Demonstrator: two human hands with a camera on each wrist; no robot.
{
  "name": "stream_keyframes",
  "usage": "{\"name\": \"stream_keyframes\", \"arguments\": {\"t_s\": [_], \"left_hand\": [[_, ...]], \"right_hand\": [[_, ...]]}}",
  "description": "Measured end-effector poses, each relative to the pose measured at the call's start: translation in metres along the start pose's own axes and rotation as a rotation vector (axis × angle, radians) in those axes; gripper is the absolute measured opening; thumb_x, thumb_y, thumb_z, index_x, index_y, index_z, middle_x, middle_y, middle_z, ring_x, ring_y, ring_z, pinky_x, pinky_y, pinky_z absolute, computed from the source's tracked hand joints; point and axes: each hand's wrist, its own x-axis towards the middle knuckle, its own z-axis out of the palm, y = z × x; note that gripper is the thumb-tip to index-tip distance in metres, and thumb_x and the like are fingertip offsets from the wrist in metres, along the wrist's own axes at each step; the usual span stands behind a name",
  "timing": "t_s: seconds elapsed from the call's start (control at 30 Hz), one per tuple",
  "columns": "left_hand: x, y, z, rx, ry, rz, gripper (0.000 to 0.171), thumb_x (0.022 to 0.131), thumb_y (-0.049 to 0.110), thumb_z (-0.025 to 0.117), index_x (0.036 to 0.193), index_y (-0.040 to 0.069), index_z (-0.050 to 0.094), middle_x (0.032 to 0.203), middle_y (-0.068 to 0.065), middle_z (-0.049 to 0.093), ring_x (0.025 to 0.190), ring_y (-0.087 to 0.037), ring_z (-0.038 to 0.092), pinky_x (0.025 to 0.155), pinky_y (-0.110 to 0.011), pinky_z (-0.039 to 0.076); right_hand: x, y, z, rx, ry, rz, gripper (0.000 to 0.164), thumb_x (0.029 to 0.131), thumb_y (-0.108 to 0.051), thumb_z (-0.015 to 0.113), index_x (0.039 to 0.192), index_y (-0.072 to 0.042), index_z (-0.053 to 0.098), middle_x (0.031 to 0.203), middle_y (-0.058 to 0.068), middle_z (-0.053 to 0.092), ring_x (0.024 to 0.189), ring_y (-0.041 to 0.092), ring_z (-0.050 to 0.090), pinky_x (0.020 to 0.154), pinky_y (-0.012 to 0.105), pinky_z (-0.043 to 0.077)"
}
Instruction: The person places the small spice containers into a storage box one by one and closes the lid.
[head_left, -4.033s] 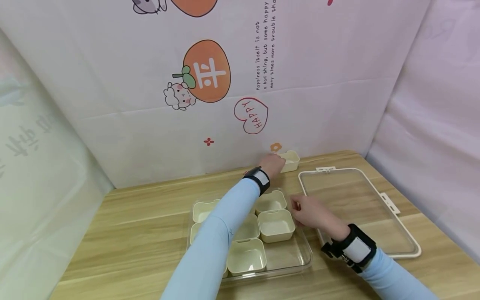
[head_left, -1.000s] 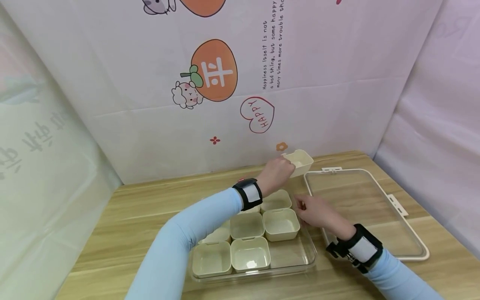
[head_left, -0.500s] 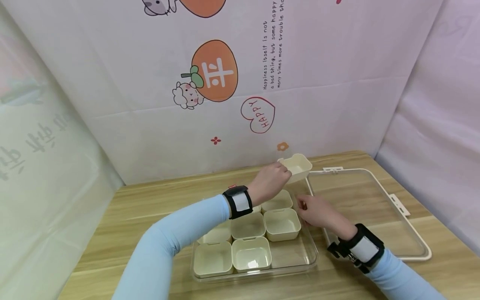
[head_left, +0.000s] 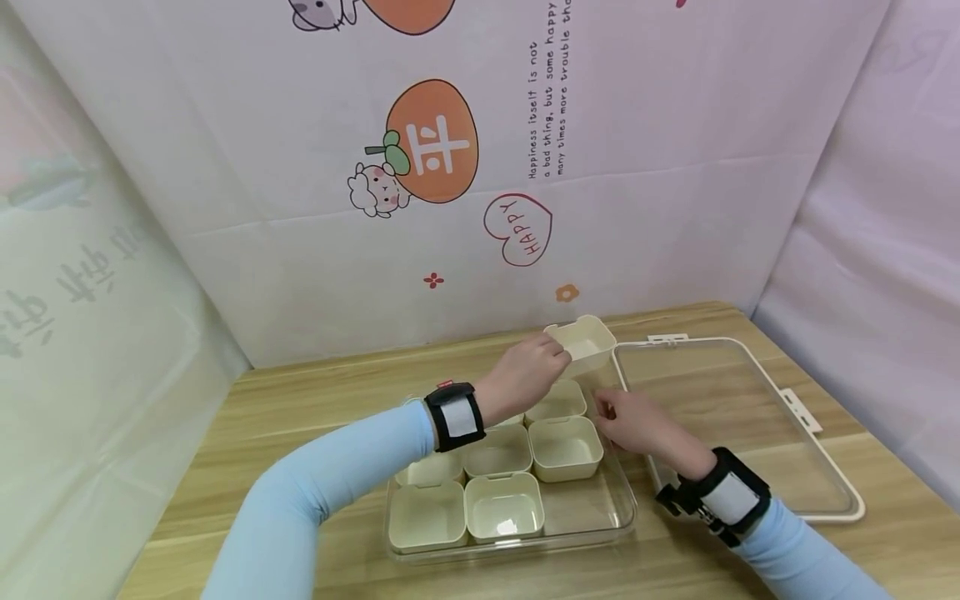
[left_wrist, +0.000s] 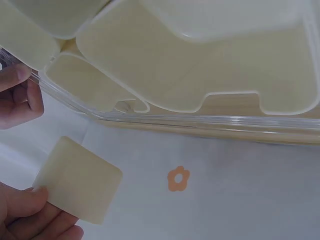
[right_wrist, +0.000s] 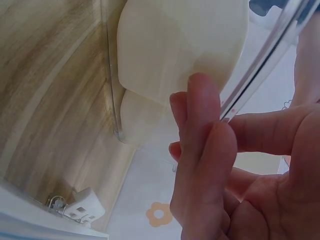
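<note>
My left hand [head_left: 523, 377] pinches a small cream plastic box [head_left: 587, 343] by its near wall, raised above the far right corner of the clear tray [head_left: 633, 504]. The left wrist view shows the thumb and fingers on this box [left_wrist: 80, 180]. Thumb and fingers of my right hand [head_left: 637, 423] pinch the tray's right wall, as the right wrist view shows with the clear edge [right_wrist: 265, 60] between them. Several cream boxes like this open one [head_left: 566, 450] sit in rows in the tray. The left forearm hides some of them.
Right of the tray lies a clear lid with a white rim [head_left: 738, 343] and white clips [head_left: 800, 410]. A bare tray floor patch [head_left: 577, 508] shows at the front right. A printed white cloth [head_left: 637, 233] hangs behind the wooden table [head_left: 300, 408].
The left hand has lifted the cream box from the back of the table and brought it left and nearer, toward the tray. The right hand stays at the tray's right wall.
</note>
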Motion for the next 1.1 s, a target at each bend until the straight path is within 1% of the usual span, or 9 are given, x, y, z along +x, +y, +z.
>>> {"name": "stream_keyframes", "arguments": {"t_s": [0.17,0.27,0.4,0.5,0.63,0.73,0.9,1.1], "left_hand": [[-0.011,0.002,-0.005,-0.008,-0.001,0.007,0.023,0.087,-0.002,0.054,0.096,0.013,0.069,0.096,0.004,0.069,0.093,-0.010,0.061,0.083,-0.019,0.049],[-0.018,0.004,-0.009,-0.002,-0.006,0.023,0.024,0.086,-0.002,0.055,0.098,0.013,0.069,0.098,0.003,0.070,0.095,-0.010,0.062,0.091,-0.020,0.048],[-0.026,0.005,-0.011,0.009,0.003,0.043,0.023,0.087,-0.002,0.056,0.097,0.013,0.069,0.099,0.003,0.070,0.096,-0.009,0.063,0.100,-0.023,0.044],[-0.032,0.006,-0.011,0.013,0.032,0.054,0.021,0.086,-0.002,0.057,0.094,0.013,0.069,0.096,0.004,0.070,0.094,-0.009,0.063,0.099,-0.023,0.045],[-0.039,0.007,-0.011,0.010,0.061,0.058,0.020,0.088,-0.002,0.056,0.092,0.013,0.069,0.094,0.004,0.069,0.092,-0.008,0.063,0.098,-0.022,0.045],[-0.045,0.007,-0.012,-0.006,0.058,0.053,0.021,0.089,-0.002,0.055,0.092,0.013,0.070,0.093,0.004,0.069,0.092,-0.008,0.063,0.098,-0.022,0.045],[-0.053,0.008,-0.014,-0.019,0.058,0.052,0.019,0.089,-0.001,0.056,0.092,0.013,0.070,0.091,0.004,0.068,0.091,-0.008,0.063,0.098,-0.022,0.045],[-0.064,0.009,-0.015,-0.038,0.069,0.062,0.016,0.089,0.002,0.059,0.093,0.012,0.070,0.092,0.005,0.069,0.092,-0.007,0.063,0.100,-0.022,0.044]], "right_hand": [[0.001,0.002,0.000,0.038,-0.029,0.012,0.016,0.086,-0.010,0.055,0.073,-0.011,0.046,0.056,0.001,0.055,0.049,0.012,0.051,0.048,0.028,0.036],[0.002,0.005,0.000,0.076,-0.060,0.023,0.016,0.088,-0.010,0.055,0.074,-0.011,0.046,0.060,0.004,0.057,0.050,0.014,0.055,0.049,0.029,0.040],[0.004,0.009,0.000,0.152,-0.104,0.030,0.015,0.089,-0.010,0.056,0.078,-0.008,0.047,0.065,0.004,0.058,0.054,0.018,0.061,0.051,0.031,0.048],[0.005,0.012,-0.001,0.219,-0.133,0.033,0.014,0.089,-0.008,0.057,0.080,-0.006,0.047,0.068,0.005,0.058,0.055,0.019,0.063,0.052,0.034,0.052],[0.006,0.013,-0.002,0.272,-0.153,0.028,0.013,0.089,-0.008,0.057,0.081,-0.005,0.047,0.067,0.006,0.058,0.055,0.017,0.062,0.053,0.035,0.054],[0.005,0.012,-0.003,0.296,-0.162,0.021,0.014,0.089,-0.008,0.057,0.081,-0.004,0.047,0.067,0.006,0.059,0.055,0.017,0.062,0.053,0.037,0.054],[0.004,0.011,-0.004,0.329,-0.172,0.038,0.013,0.089,-0.006,0.056,0.081,-0.004,0.046,0.067,0.006,0.058,0.057,0.018,0.062,0.054,0.038,0.055],[0.005,0.013,-0.003,0.339,-0.176,0.055,0.013,0.089,-0.007,0.056,0.082,-0.003,0.047,0.068,0.007,0.058,0.057,0.018,0.062,0.054,0.038,0.055]]}}
